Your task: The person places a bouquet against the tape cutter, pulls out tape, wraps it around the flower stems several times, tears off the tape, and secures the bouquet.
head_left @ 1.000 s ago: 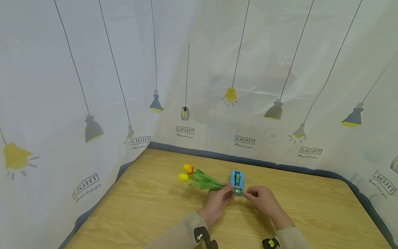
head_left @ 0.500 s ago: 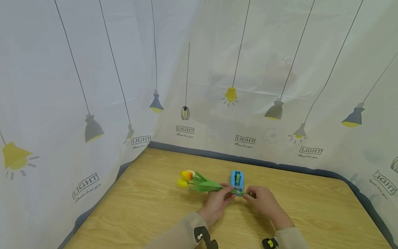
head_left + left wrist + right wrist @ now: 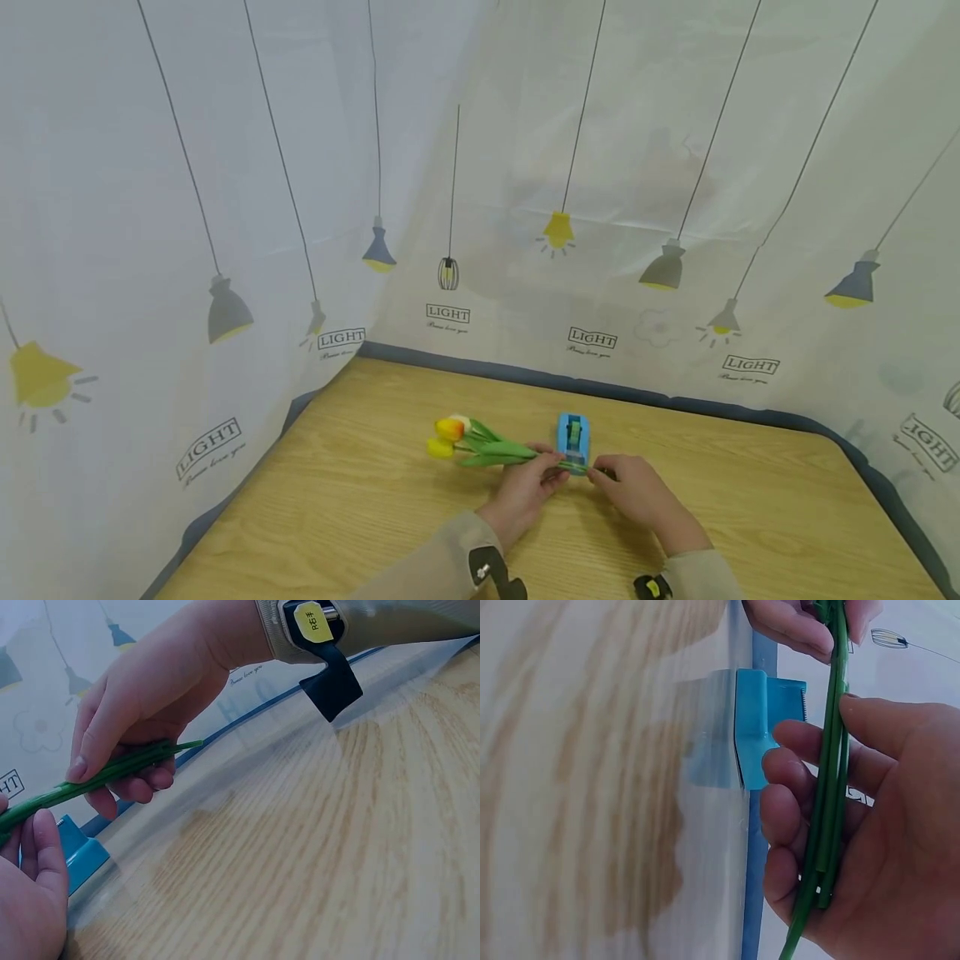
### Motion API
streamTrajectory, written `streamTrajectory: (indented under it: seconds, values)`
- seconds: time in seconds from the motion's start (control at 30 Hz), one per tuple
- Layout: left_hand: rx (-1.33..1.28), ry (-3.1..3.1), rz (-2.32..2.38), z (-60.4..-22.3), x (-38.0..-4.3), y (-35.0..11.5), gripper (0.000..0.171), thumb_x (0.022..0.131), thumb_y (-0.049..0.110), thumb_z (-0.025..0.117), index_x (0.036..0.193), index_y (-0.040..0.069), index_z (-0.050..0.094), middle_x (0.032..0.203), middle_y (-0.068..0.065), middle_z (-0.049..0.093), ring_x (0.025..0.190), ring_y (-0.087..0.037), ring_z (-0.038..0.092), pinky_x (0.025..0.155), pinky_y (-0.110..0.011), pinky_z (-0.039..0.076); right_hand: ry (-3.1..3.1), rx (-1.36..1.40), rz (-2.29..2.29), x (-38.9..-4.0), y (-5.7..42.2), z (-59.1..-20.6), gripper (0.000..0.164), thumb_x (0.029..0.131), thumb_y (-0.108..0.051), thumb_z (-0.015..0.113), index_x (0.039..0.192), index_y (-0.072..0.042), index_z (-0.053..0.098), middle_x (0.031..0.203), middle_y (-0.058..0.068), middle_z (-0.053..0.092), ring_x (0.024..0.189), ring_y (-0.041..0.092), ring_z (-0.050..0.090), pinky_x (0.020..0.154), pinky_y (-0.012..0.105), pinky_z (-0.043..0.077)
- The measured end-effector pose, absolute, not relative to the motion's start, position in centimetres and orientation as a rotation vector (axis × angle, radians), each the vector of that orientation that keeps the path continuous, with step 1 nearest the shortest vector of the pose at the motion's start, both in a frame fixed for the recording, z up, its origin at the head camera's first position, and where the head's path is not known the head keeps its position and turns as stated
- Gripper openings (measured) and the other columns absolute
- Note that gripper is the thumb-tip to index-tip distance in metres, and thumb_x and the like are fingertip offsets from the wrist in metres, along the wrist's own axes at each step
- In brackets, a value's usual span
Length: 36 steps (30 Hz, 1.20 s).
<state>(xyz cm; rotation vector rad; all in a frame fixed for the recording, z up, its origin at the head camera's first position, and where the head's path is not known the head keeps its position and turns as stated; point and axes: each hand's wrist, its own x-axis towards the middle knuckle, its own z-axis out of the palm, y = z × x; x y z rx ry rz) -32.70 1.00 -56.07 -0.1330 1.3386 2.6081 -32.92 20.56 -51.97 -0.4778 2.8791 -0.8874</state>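
A small bunch of tulips (image 3: 450, 429), yellow, orange and white with green leaves, lies sideways over the table with its blooms to the left. My left hand (image 3: 522, 492) grips the green stems just below the leaves. Farther along, my right hand (image 3: 637, 493) holds the lower stems (image 3: 829, 802) between thumb and curled fingers; the thin stem ends poke out past the palm. Right behind the stems stands a blue tape dispenser (image 3: 574, 433) with a green roll inside, its serrated cutter visible in the right wrist view. Neither hand touches its visible part.
The wooden table (image 3: 360, 500) extends to both sides of the hands. Behind and to the left hangs a pale curtain (image 3: 510, 275) printed with lamps, its dark blue border (image 3: 510, 369) lying along the table's back edge.
The bunch has turned about its stems: the blooms sit slightly lower and a white one now shows. The right fingers have shifted along the stem ends. The left hand has barely moved.
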Motion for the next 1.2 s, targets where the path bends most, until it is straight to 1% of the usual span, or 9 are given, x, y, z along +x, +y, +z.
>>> streamTrajectory:
  seconds: [0.17, 0.33, 0.5, 0.7, 0.93, 1.07, 1.2]
  values:
    - [-0.099, 1.337, 2.595, -56.39, -32.91, 0.88, 0.017, 0.101, 0.003, 0.066, 0.091, 0.014, 0.058, 0.104, -0.008, 0.072, 0.091, -0.015, 0.07, 0.087, -0.028, 0.062, 2.844, -0.488, -0.916, -32.94, 20.75, -51.85, 0.024, 0.108, -0.025, 0.061, 0.09, -0.016, 0.072, 0.071, -0.002, 0.058, 0.062, 0.013, 0.048, 0.059, 0.028, 0.041]
    - [-0.079, 1.341, 2.597, -56.76, -33.07, 0.85, 0.02, 0.098, 0.002, 0.067, 0.088, 0.016, 0.057, 0.105, -0.008, 0.074, 0.09, -0.015, 0.071, 0.084, -0.026, 0.062, 2.818, -0.454, -0.939, -33.08, 20.9, -51.88, 0.025, 0.11, -0.022, 0.057, 0.092, -0.014, 0.073, 0.071, 0.0, 0.058, 0.061, 0.015, 0.047, 0.059, 0.028, 0.04]
    - [-0.077, 1.346, 2.596, -56.74, -33.13, 0.92, 0.02, 0.097, 0.003, 0.07, 0.088, 0.015, 0.058, 0.1, -0.006, 0.075, 0.088, -0.014, 0.071, 0.086, -0.028, 0.062, 2.794, -0.449, -0.961, -33.15, 20.98, -51.84, 0.023, 0.11, -0.021, 0.058, 0.094, -0.014, 0.074, 0.072, 0.001, 0.058, 0.063, 0.017, 0.047, 0.059, 0.029, 0.038]
    - [-0.081, 1.343, 2.604, -56.81, -33.1, 0.95, 0.016, 0.096, 0.004, 0.074, 0.092, 0.014, 0.061, 0.096, -0.004, 0.075, 0.086, -0.013, 0.071, 0.086, -0.028, 0.062, 2.791, -0.411, -0.968, -33.25, 20.99, -51.85, 0.019, 0.108, -0.022, 0.063, 0.094, -0.016, 0.076, 0.076, 0.001, 0.063, 0.068, 0.017, 0.051, 0.061, 0.029, 0.041]
    - [-0.047, 1.351, 2.616, -56.94, -33.05, 1.03, 0.011, 0.097, 0.007, 0.074, 0.099, 0.011, 0.064, 0.099, -0.005, 0.075, 0.088, -0.014, 0.073, 0.084, -0.026, 0.062, 2.819, -0.428, -0.995, -33.29, 21.09, -51.96, 0.016, 0.106, -0.02, 0.066, 0.094, -0.016, 0.076, 0.081, -0.001, 0.066, 0.073, 0.016, 0.054, 0.064, 0.031, 0.043]
    - [-0.044, 1.349, 2.622, -57.0, -33.19, 1.12, 0.013, 0.098, 0.007, 0.074, 0.106, 0.008, 0.064, 0.097, -0.005, 0.076, 0.086, -0.013, 0.073, 0.081, -0.025, 0.062, 2.866, -0.467, -0.981, -33.34, 21.08, -51.9, 0.015, 0.104, -0.017, 0.068, 0.093, -0.016, 0.077, 0.083, -0.002, 0.069, 0.073, 0.015, 0.053, 0.066, 0.03, 0.044]
    - [-0.062, 1.335, 2.626, -57.07, -33.25, 1.18, 0.013, 0.098, 0.008, 0.074, 0.106, 0.009, 0.064, 0.096, -0.004, 0.076, 0.085, -0.012, 0.073, 0.08, -0.024, 0.062, 2.925, -0.478, -0.952, -33.39, 20.97, -51.98, 0.012, 0.102, -0.015, 0.072, 0.092, -0.017, 0.079, 0.088, -0.004, 0.074, 0.076, 0.012, 0.057, 0.07, 0.031, 0.048]
